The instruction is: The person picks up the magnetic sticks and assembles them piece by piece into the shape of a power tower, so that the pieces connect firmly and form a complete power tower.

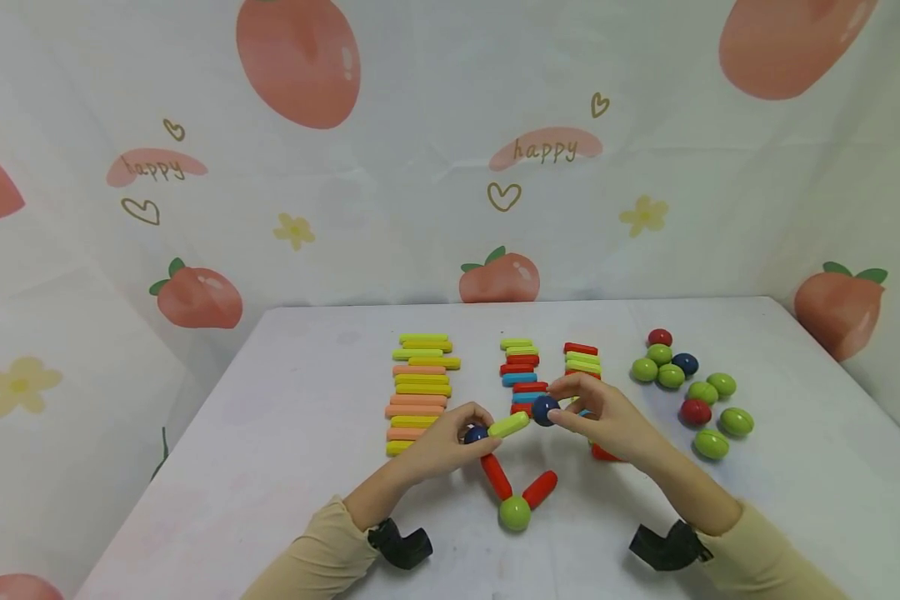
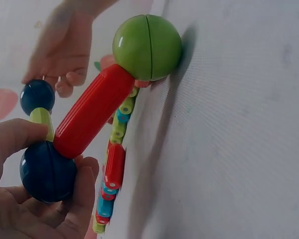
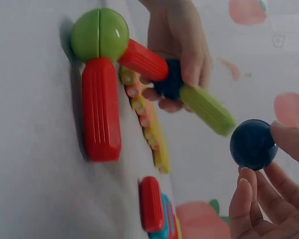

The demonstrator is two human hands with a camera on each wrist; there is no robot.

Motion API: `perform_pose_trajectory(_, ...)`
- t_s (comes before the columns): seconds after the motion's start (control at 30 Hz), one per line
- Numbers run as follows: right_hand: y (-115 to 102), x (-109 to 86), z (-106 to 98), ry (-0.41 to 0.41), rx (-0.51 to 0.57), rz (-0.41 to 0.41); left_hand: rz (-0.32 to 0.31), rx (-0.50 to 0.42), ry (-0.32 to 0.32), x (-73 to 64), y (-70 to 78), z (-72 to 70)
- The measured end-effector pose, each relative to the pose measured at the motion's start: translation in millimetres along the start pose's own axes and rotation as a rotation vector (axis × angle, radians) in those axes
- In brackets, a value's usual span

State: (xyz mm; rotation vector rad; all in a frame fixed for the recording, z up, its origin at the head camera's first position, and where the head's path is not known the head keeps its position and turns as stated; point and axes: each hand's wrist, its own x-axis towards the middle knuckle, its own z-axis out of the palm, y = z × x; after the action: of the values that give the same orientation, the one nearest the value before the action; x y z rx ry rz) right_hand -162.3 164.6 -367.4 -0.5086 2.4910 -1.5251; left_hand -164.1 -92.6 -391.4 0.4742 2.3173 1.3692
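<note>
My left hand [image 1: 450, 442] grips a dark blue ball [image 2: 47, 172]. From that ball one red rod [image 2: 94, 112] runs down to a green ball [image 1: 515, 513], and a yellow-green rod [image 3: 208, 110] points toward my right hand [image 1: 598, 414]. Between the right thumb and fingers is a second dark blue ball [image 3: 253, 144], held right at the free end of the yellow-green rod. Another red rod [image 3: 100, 109] sticks out from the green ball, which sits low over the white table [image 1: 270, 500].
Behind the left hand lies a column of long yellow and orange rods [image 1: 422, 389]. Short coloured rods [image 1: 520, 368] form two columns farther right, partly hidden by the right hand. Loose green, red and blue balls [image 1: 711, 444] are scattered at the right. A printed cloth [image 1: 390, 208] hangs behind.
</note>
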Motion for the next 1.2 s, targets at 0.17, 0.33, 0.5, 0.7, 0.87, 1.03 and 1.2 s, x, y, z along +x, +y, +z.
perform_pose_trajectory(0.17, -4.3, -0.8, 6.3, -0.038, 0.032, -0.040, 0.046, 0.009, -0.033, 1.3, 0.1, 0.6)
perform_pose_trajectory(0.33, -1.9, -0.3, 5.2, -0.078, 0.014, -0.023, 0.085, 0.024, -0.047, 2.1, -0.8, -0.3)
perform_pose_trajectory(0.5, 11.1, -0.5, 6.1, -0.233, -0.077, 0.017, 0.084, 0.024, -0.038, 1.4, -2.2, -1.4)
perform_pose_trajectory(0.7, 25.3, -3.8, 16.4, -0.443, -0.160, 0.015, 0.078, 0.013, -0.034, -1.1, -0.8, -2.3)
perform_pose_trajectory(0.87, 27.0, -5.4, 18.6, -0.460, -0.164, 0.002, 0.077, 0.011, -0.031, -2.4, -0.4, -2.8)
perform_pose_trajectory(1.03, 24.5, -4.2, 14.6, -0.440, -0.018, 0.033, 0.061, 0.011, -0.015, -3.3, -2.0, -4.2)
perform_pose_trajectory(1.2, 20.3, -2.2, 14.5, -0.322, 0.095, 0.077, 0.092, 0.033, -0.024, -2.4, -4.1, -3.7)
